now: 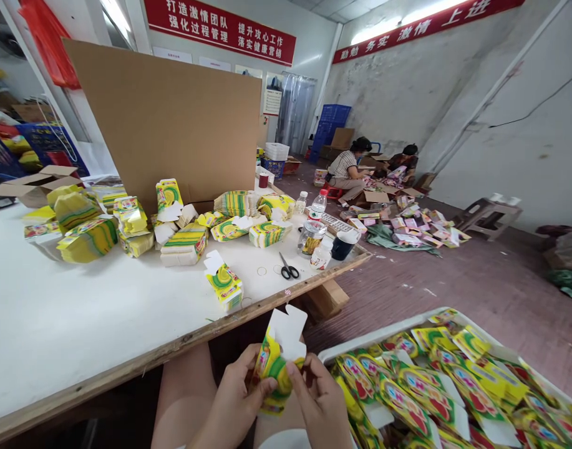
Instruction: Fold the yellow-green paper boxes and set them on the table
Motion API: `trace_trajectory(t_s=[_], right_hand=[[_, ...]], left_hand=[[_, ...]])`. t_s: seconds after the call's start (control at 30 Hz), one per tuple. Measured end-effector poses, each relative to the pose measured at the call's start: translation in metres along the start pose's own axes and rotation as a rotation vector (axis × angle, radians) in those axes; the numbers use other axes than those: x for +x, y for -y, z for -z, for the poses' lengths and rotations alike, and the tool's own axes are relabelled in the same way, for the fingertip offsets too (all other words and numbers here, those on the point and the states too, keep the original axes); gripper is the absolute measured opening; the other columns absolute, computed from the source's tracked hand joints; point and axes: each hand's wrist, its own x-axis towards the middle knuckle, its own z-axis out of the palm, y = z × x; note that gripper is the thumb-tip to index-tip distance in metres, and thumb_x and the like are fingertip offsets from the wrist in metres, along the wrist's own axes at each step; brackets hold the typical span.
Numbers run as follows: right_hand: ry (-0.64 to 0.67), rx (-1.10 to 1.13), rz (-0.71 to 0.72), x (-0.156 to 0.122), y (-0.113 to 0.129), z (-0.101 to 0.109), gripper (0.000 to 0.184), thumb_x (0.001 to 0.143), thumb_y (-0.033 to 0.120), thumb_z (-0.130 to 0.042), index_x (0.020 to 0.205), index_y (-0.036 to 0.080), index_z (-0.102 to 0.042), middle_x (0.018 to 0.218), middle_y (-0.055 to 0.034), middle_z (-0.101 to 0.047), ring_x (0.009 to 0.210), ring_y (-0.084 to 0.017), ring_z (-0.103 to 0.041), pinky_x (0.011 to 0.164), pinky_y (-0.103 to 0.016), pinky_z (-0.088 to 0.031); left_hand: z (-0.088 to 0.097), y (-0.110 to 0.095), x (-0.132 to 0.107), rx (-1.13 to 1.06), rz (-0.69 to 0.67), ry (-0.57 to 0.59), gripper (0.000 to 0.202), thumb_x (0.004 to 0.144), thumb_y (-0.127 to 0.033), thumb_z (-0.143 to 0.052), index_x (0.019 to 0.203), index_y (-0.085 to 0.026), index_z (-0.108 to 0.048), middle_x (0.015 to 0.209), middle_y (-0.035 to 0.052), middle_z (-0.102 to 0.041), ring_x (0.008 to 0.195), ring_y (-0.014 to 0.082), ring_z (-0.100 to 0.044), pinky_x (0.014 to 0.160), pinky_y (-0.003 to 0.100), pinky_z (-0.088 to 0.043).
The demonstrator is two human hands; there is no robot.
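Both hands grip one small yellow-green printed carton point(277, 368) above my lap, its white flaps point(288, 327) standing open at the far end. My left hand point(236, 390) clasps its left side, thumb across the front. On the right edge, just below the flaps, my right hand point(320, 396) pinches it with thumb and fingers. Ahead on the white table point(103, 312) lies a small stack of flat cartons point(226, 285) with a flap raised. Close by are black-handled scissors point(289, 270).
Bundles of flat cartons point(185, 243) line the table before a tall cardboard sheet point(183, 125). Jars point(312, 237), a bottle point(318, 206) and a dark cup point(344, 246) stand near the right corner. A white bin point(332, 355) full of cartons is at my right. Two people point(349, 168) sit beyond.
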Motion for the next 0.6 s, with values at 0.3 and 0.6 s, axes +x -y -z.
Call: trace_trajectory(t_s=[0.3, 0.6], right_hand=[[0.070, 0.222, -0.044, 0.002, -0.001, -0.008, 0.032, 0.084, 0.046, -0.069, 0.100, 0.019, -0.070, 0.099, -0.0109, -0.075, 0.093, -0.026, -0.070, 0.083, -0.032, -0.058], [0.062, 0.185, 0.128, 0.001, -0.006, 0.005, 0.023, 0.094, 0.029, -0.059, 0.117, 0.027, -0.057, 0.107, -0.0062, -0.068, 0.096, -0.017, -0.068, 0.081, -0.022, -0.058]], left_hand=[[0.002, -0.003, -0.001, 0.036, 0.012, -0.059, 0.022, 0.085, -0.028, -0.067, 0.102, -0.015, -0.063, 0.094, 0.0090, -0.074, 0.084, 0.0216, -0.067, 0.074, 0.027, -0.051], [0.003, -0.001, -0.005, -0.186, -0.036, -0.009, 0.066, 0.094, -0.042, -0.055, 0.142, -0.023, -0.013, 0.130, 0.0186, -0.062, 0.118, 0.0268, -0.061, 0.096, 0.038, -0.049]])
